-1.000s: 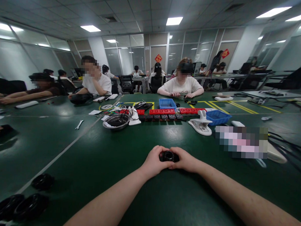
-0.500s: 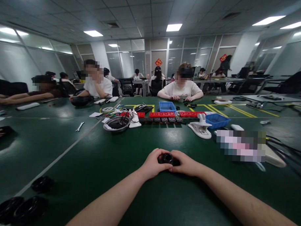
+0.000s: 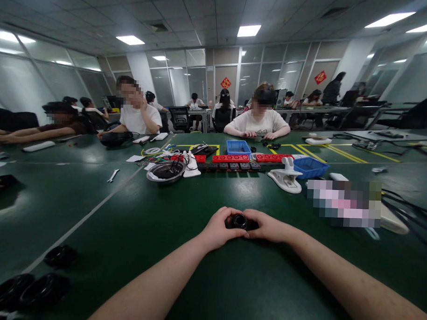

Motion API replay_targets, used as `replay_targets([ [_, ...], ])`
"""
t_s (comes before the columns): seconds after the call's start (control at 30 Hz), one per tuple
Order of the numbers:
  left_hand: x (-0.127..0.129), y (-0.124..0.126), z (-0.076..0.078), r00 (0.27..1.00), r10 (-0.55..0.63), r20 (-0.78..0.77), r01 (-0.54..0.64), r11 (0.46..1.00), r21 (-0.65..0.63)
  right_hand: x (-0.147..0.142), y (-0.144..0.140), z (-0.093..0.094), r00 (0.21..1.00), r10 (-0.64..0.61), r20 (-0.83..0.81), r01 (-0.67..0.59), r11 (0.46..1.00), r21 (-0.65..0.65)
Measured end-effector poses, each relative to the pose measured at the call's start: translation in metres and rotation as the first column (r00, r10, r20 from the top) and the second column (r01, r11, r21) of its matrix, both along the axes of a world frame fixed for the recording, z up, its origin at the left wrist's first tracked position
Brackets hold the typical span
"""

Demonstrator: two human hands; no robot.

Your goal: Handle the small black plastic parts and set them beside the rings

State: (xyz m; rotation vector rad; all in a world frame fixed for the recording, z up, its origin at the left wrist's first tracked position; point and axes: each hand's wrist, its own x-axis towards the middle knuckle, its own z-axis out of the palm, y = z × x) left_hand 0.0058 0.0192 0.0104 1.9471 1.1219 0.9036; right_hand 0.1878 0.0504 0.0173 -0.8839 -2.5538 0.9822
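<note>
In front of me, a glossy black round part with a hole in its top is held between both hands, low over the green table. My left hand wraps its left side, thumb across the near side. On the opposite side, my right hand curls round it, and the two hands meet at fingertips and thumbs. The fingers hide much of the part, so its exact kind does not show. Several black rings lie at the lower left, among them a smaller one and a larger one.
Farther across the green table are a metal bowl, red power strips, a white clamp stand and blue trays. A wrench lies to the left. Cables run along the right. Several people sit around.
The view has shifted slightly. Both hands keep their hold on the black part, with little visible change in their grip.
</note>
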Motion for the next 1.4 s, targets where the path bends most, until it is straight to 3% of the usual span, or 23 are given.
replay_targets([
  [0.2,0.0,-0.001,0.0,1.0,0.0,0.001,0.0,1.0,-0.006,-0.001,-0.001,0.002,1.0,-0.028,-0.003,0.027,0.999,-0.035],
  [0.83,0.0,0.002,-0.004,1.0,-0.015,0.017,0.015,1.0,-0.017,0.002,0.002,0.002,0.999,0.051,-0.006,-0.051,0.998,-0.023],
  [1.1,0.003,0.001,-0.003,0.998,0.055,-0.009,-0.055,0.998,-0.019,-0.001,0.003,-0.009,0.991,-0.13,-0.024,0.127,0.988,-0.093],
  [1.23,0.008,-0.003,-0.004,0.985,0.166,-0.041,-0.166,0.986,0.012,-0.011,-0.003,-0.016,0.956,-0.293,0.017,0.291,0.955,0.054],
  [1.33,0.011,-0.004,-0.005,0.963,0.264,-0.063,-0.26,0.964,0.056,-0.022,-0.013,-0.016,0.88,-0.47,0.068,0.436,0.856,0.278],
  [1.4,0.011,-0.004,-0.005,0.952,0.298,-0.075,-0.292,0.953,0.082,-0.027,-0.019,-0.014,0.84,-0.527,0.125,0.451,0.808,0.379],
])
